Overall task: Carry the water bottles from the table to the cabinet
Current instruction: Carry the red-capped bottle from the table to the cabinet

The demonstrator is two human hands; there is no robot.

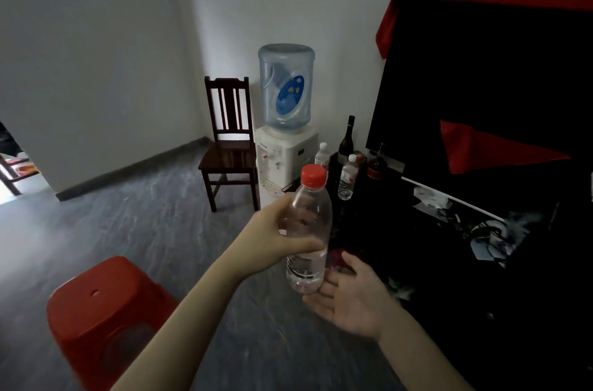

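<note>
The left hand [276, 230] grips a clear plastic water bottle with a red cap [309, 230] upright. The right hand [348, 297] lies spread, palm up, its fingers touching the bottle's base.

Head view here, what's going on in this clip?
A person grips a clear red-capped water bottle around its middle with the left hand, upright. The open right hand sits just under its base. Two more small bottles already stand on the dark cabinet beside the water dispenser.
</note>
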